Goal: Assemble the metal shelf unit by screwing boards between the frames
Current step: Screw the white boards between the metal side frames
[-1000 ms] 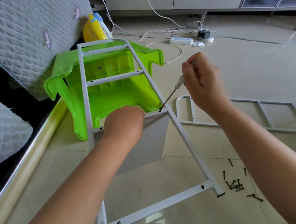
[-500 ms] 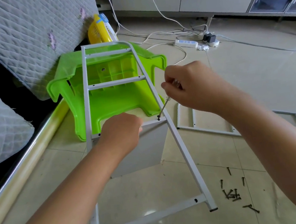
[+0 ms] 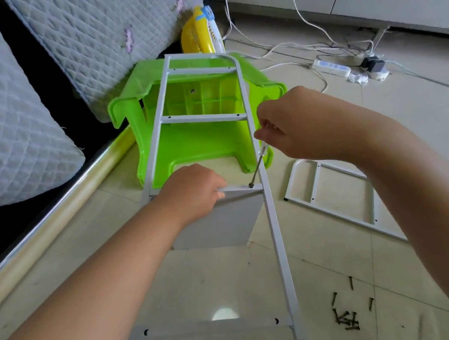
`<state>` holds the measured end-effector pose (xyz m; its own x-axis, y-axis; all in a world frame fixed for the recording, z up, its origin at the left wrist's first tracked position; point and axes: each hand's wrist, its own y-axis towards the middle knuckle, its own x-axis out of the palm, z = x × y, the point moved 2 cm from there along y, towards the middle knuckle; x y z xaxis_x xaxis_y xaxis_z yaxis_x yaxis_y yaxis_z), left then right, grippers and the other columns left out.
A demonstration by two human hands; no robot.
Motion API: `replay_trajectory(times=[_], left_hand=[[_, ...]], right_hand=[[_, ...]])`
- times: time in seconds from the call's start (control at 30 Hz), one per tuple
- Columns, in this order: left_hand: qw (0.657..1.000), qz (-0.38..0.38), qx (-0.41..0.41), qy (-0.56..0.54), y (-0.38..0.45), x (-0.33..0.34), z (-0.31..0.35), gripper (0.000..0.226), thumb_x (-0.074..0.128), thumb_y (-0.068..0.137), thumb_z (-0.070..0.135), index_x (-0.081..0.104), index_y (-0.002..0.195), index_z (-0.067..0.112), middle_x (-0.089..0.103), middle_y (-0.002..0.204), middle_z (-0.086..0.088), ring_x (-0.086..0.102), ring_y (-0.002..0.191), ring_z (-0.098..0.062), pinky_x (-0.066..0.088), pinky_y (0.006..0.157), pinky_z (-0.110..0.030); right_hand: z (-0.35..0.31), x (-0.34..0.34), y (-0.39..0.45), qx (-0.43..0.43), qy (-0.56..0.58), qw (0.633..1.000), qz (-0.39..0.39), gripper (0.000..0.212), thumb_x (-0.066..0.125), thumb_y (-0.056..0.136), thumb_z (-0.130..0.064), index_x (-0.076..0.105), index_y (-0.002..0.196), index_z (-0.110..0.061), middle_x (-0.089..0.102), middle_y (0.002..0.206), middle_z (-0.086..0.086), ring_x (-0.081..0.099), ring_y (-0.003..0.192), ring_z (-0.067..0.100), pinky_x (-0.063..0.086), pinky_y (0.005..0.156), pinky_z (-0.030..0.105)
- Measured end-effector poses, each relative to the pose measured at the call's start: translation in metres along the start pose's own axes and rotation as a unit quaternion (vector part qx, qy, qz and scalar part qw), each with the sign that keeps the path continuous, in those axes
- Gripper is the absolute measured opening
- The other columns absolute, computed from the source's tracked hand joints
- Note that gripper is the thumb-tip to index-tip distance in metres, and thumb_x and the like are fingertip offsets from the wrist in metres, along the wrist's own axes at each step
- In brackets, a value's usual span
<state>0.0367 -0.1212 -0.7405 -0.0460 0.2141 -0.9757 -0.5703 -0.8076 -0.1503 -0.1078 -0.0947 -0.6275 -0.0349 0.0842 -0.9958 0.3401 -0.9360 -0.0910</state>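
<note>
A slim steel screwdriver (image 3: 257, 167) is pinched by the right hand (image 3: 294, 126) at the white tubular frame (image 3: 270, 212); the flat white board (image 3: 218, 222) is gripped by the left hand (image 3: 192, 192).

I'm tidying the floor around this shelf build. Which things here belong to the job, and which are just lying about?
In the job: white frame, board, screwdriver, second frame, loose screws, left hand, right hand.

Lying about: power strip, yellow fan, quilted cushions. The green stool only props the frame.
</note>
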Motion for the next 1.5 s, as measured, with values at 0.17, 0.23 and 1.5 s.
replay_trajectory(times=[0.17,0.23,1.5], left_hand=[[0.999,0.022,0.011,-0.024,0.004,0.005,-0.004,0.025,0.049,0.093,0.027,0.057,0.080,0.008,0.043,0.065,-0.003,0.045,0.075,-0.024,0.031,0.063,-0.029],[0.999,0.025,0.019,-0.028,0.007,0.007,-0.007,0.026,0.049,0.093,0.029,0.062,0.097,0.006,0.060,0.084,-0.010,0.053,0.085,-0.027,0.038,0.069,-0.030],[0.994,0.106,0.041,0.002,0.002,0.018,-0.006,0.027,0.040,0.098,0.030,0.059,0.110,0.015,0.064,0.105,-0.011,0.057,0.099,-0.031,0.040,0.070,-0.031]], right_hand=[[-0.012,0.001,0.003,0.096,-0.044,0.994,-0.022,0.043,0.034,0.098,-0.036,0.025,0.059,-0.019,0.027,0.063,-0.001,0.036,0.072,0.024,0.030,0.064,0.030],[-0.014,0.003,0.002,0.102,-0.023,0.995,-0.010,0.034,0.035,0.098,-0.033,0.038,0.070,-0.015,0.038,0.069,0.002,0.039,0.075,0.025,0.032,0.065,0.030],[-0.041,-0.002,-0.003,0.171,-0.156,0.972,-0.034,0.036,0.028,0.101,-0.034,0.055,0.107,-0.011,0.053,0.098,0.008,0.054,0.097,0.029,0.034,0.068,0.030]])
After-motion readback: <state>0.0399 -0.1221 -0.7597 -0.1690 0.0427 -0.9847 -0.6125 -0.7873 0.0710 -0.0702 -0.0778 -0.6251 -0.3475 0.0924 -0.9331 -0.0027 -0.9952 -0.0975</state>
